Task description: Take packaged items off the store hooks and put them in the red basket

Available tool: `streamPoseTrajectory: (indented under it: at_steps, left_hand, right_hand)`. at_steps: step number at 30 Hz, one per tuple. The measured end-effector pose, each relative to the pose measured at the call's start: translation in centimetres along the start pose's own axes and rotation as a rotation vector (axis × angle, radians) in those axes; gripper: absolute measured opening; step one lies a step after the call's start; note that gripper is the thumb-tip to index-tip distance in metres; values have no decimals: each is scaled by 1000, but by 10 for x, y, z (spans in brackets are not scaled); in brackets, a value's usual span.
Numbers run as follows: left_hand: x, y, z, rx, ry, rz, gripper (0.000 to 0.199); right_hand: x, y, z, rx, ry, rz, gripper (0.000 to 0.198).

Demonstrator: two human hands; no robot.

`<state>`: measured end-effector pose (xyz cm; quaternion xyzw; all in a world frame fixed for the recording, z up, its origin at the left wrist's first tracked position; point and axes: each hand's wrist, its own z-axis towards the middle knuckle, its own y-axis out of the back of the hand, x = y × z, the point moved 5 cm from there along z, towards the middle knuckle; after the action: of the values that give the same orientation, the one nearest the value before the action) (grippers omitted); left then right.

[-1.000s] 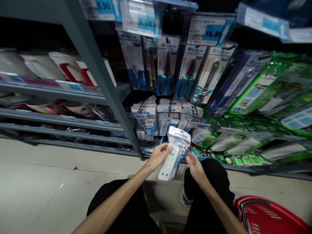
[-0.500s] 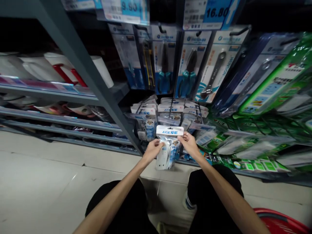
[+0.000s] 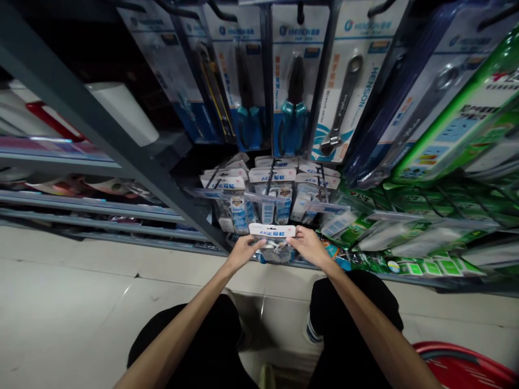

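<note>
Between my two hands is a clear plastic package [image 3: 272, 232] with a white AIGE header card; its contents, whitish and partly blue, are foreshortened and hard to make out. My left hand [image 3: 245, 252] pinches its left side, thumb on the front. My right hand [image 3: 308, 246] grips the right side near the header, thumb also on the front. Just behind hang similar AIGE packages [image 3: 272, 175] in several rows on hooks, white and blue goods showing through the plastic.
Carded pliers [image 3: 294, 108] and a carded wrench [image 3: 344, 108] hang above. Green-packaged goods [image 3: 425, 232] fill the right side. A grey shelf post [image 3: 133, 167] slants at left, beside shelved white mugs [image 3: 121, 111]. A red basket [image 3: 466, 362] stands on the floor at lower right.
The package has tipped, so its front now looks much shorter, and it sits slightly lower in view. Both hands keep hold. The view has moved closer to the hanging tools.
</note>
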<state>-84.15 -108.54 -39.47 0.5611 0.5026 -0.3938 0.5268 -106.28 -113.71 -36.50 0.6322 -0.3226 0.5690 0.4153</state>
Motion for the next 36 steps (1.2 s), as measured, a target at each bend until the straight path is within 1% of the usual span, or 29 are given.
streamPoseTrajectory:
  at_steps: [4, 7, 10, 12, 20, 26, 29, 36]
  left_hand:
    - [-6, -4, -2, 12, -5, -45, 44]
    - [-13, -7, -3, -18, 0, -103, 46]
    - [-17, -9, -2, -20, 20, -147, 49]
    - [-18, -10, -2, -9, 33, -173, 50]
    - [-13, -5, -3, -8, 24, -182, 52]
    - [-13, -3, -2, -23, -31, -129, 50]
    - [-12, -1, -1, -31, -19, -106, 50]
    - [-13, -4, -2, -34, 31, -137, 50]
  right_hand:
    - [-3, 6, 1, -42, -29, 46, 28]
    - [-3, 7, 3, -102, -63, 80, 30]
    - [3, 8, 4, -168, -63, 73, 33]
    - [8, 8, 5, -184, -54, 67, 34]
    - [14, 5, 6, -165, -39, 12, 35]
    - [12, 2, 7, -156, -20, 10, 34]
    - [8, 2, 8, -158, -34, -1, 30]
    - [4, 3, 8, -154, -48, 20, 29]
